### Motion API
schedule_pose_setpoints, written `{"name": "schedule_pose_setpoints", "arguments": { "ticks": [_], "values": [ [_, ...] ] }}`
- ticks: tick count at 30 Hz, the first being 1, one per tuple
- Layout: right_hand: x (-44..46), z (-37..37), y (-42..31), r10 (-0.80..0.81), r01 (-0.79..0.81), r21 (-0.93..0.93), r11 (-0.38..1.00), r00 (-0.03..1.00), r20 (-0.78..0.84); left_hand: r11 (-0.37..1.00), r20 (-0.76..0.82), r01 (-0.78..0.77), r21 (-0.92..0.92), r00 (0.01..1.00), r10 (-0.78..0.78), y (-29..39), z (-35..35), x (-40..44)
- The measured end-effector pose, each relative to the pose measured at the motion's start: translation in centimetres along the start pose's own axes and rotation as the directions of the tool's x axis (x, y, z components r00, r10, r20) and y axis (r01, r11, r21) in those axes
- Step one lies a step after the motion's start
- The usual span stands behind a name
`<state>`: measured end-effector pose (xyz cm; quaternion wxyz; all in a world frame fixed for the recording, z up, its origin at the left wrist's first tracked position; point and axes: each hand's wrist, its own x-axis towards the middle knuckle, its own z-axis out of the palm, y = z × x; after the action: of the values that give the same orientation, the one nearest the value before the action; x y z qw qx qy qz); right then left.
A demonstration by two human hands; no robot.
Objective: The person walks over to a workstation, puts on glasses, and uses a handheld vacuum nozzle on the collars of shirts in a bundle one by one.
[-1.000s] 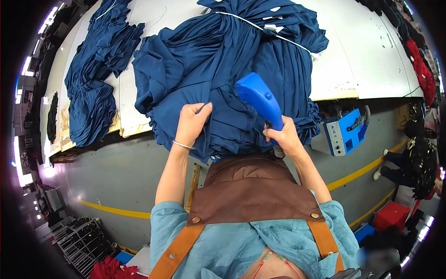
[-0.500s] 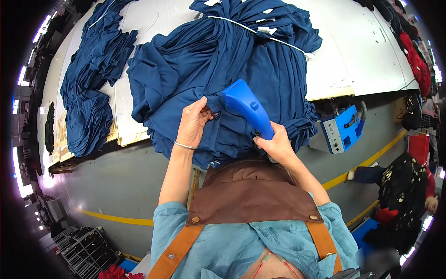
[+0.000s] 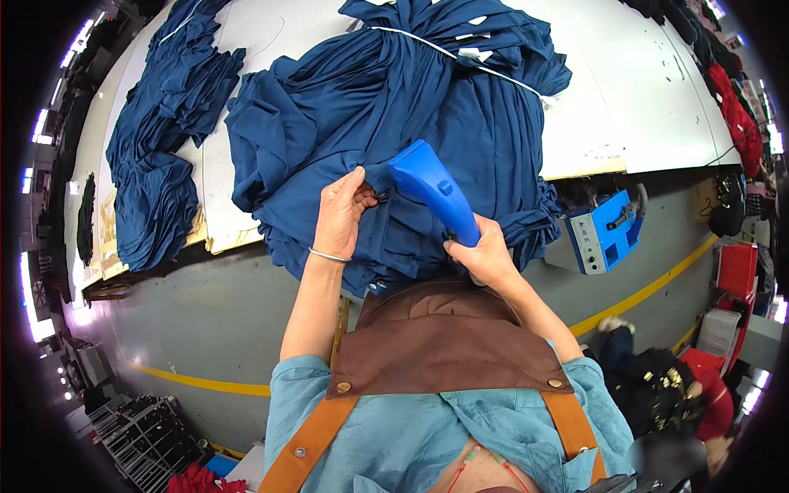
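Observation:
A large heap of navy blue garments (image 3: 320, 123) lies on the white table (image 3: 657, 107), crossed near its top by a white tie (image 3: 427, 41). My left hand (image 3: 341, 215) is closed on a fold of the navy fabric at the heap's near part. In my right hand (image 3: 486, 253) is the handle of a blue handheld tool (image 3: 434, 187). The tool's wide head rests over the fabric, just right of my left fingertips. Whether it touches the cloth I cannot tell.
A second navy garment bundle (image 3: 156, 164) lies at the left. Right of the heap, below the table edge, is a blue and white machine (image 3: 604, 232). Another person (image 3: 657, 386) in dark clothes is at the lower right. A metal rack (image 3: 148, 435) stands at the lower left.
My left hand has shifted its hold on the fabric. The tool in my right hand has moved left, close to my left fingers. The other person has moved down the view.

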<state>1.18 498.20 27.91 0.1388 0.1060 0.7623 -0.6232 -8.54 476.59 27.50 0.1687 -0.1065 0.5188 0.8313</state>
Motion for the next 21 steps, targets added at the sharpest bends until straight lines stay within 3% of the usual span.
{"name": "schedule_pose_setpoints", "arguments": {
  "ticks": [3,4,5,7,8,10,11,13,15,18,21],
  "values": [
    [0.5,-0.2,0.7,-0.009,0.013,-0.065,0.998,0.999,0.053,0.999,-0.005,-0.036,0.017,0.999,0.036,-0.1,-1.2,0.4],
    [0.5,-0.4,1.0,-0.010,0.013,-0.066,0.998,0.999,0.053,0.963,-0.075,-0.131,0.234,0.986,0.152,1.5,-2.6,0.3],
    [0.5,-1.0,1.4,0.004,-0.004,0.012,1.000,1.000,0.019,0.960,-0.166,-0.275,-0.052,0.951,0.263,3.6,-3.8,0.4],
    [0.1,-2.2,2.5,0.051,-0.043,0.175,0.984,0.998,-0.043,0.846,-0.382,-0.529,0.065,0.771,0.511,9.0,-7.1,-0.3],
    [-0.2,-2.7,2.9,0.079,-0.058,0.258,0.964,0.994,-0.073,0.611,-0.432,-0.675,0.414,0.446,0.784,10.5,-7.4,-0.4],
    [-0.1,-4.0,3.5,0.091,-0.059,0.293,0.954,0.991,-0.097,0.422,-0.278,-0.408,0.809,0.367,0.888,10.6,-6.8,-1.6],
    [0.0,-4.6,3.8,0.104,-0.061,0.323,0.945,0.987,-0.119,0.402,-0.166,-0.391,0.828,0.515,0.841,9.0,-5.3,-2.3],
    [-0.2,-5.7,4.4,0.133,-0.066,0.371,0.926,0.978,-0.159,0.197,0.110,-0.352,0.915,0.689,0.717,3.5,-0.7,-3.3],
    [-0.5,-6.0,4.8,0.138,-0.072,0.371,0.926,0.978,-0.154,-0.134,0.448,-0.460,0.878,0.687,0.572,-2.6,2.8,-3.7],
    [-1.1,-6.1,5.4,0.132,-0.072,0.375,0.924,0.982,-0.137,-0.347,0.471,-0.335,0.876,0.747,0.468,-8.7,5.6,-3.5],
    [-1.5,-6.6,6.0,0.124,-0.073,0.361,0.930,0.985,-0.119,-0.358,0.482,-0.334,0.872,0.716,0.506,-10.2,4.8,-2.9]
  ]
}}
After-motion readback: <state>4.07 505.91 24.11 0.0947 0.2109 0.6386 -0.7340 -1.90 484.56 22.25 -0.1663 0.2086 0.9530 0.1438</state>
